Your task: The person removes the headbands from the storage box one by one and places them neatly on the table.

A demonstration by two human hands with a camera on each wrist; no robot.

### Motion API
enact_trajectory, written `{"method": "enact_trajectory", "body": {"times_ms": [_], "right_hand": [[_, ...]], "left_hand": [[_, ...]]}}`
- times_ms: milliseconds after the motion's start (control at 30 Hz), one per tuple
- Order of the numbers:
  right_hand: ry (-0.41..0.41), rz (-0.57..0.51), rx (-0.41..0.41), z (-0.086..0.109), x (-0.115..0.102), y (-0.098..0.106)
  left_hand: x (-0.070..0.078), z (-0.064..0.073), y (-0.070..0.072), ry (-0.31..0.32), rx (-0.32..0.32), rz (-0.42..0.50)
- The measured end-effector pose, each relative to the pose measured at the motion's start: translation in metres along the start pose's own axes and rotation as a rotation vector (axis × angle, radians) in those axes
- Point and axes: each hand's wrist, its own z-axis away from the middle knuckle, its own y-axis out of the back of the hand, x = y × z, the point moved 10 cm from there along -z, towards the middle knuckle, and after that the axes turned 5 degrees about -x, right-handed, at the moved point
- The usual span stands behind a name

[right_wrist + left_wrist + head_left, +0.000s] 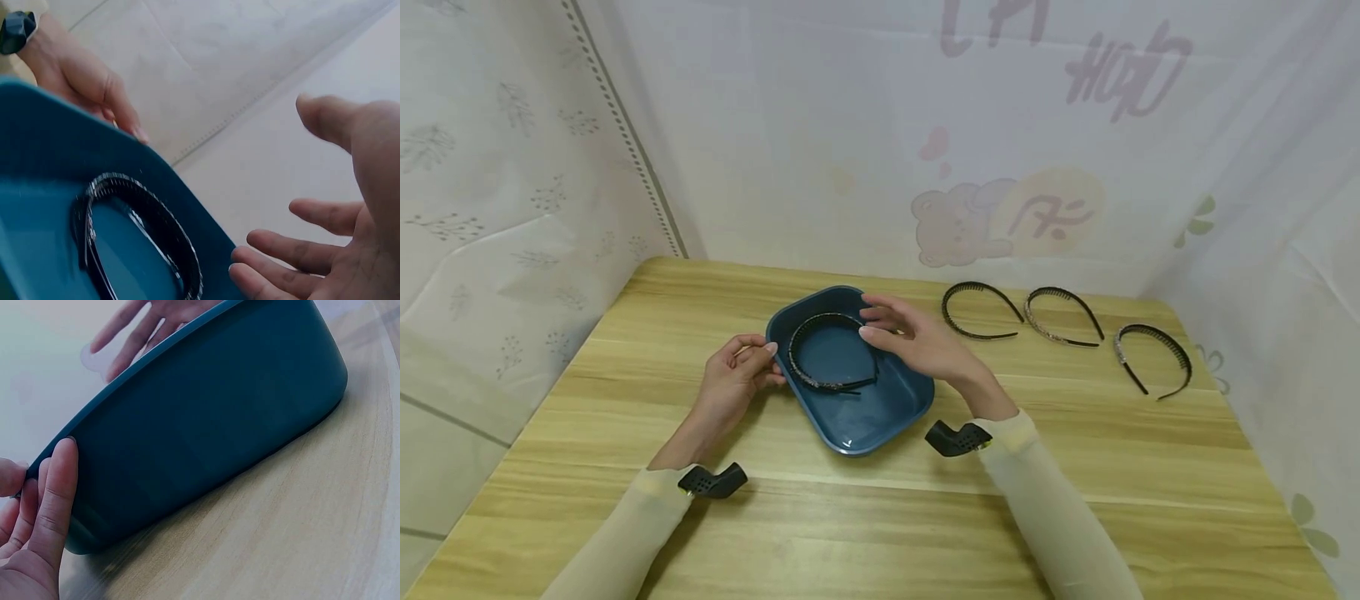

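A dark blue plastic basin (850,443) stands on the wooden table. Inside it lies a black toothed headband (827,385) with glittery trim; its doubled outline in the right wrist view suggests more than one band stacked there. My left hand (730,375) pinches the basin's left rim, thumb on top and fingers against the outer wall, as the left wrist view shows. Above the basin's far right side hovers my right hand (917,337), fingers spread and loosely bent. Nothing is held in it; the right wrist view shows its bare palm and fingers (294,250).
To the right of the basin, three more black toothed headbands lie in a row: one plain-looking (947,312), one with glittery trim (1030,312), one with a silvery section (1180,354). Printed curtains (820,167) hang behind the table (820,533) and at both sides.
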Motion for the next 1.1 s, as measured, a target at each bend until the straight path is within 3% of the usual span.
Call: {"method": "enact_trajectory", "body": {"times_ms": [533,933,1100], "right_hand": [[-0.16,-0.086,-0.06,-0.036,0.006,-0.03],[-0.232,-0.176,-0.148,-0.056,0.019,-0.049],[-0.3,-0.17,-0.142,-0.064,0.028,-0.053]], "left_hand": [[0.0,0.0,0.0,-0.005,-0.003,-0.006],[-0.001,0.0,0.0,0.008,0.001,0.0],[0.0,0.001,0.0,0.009,0.002,-0.002]]}}
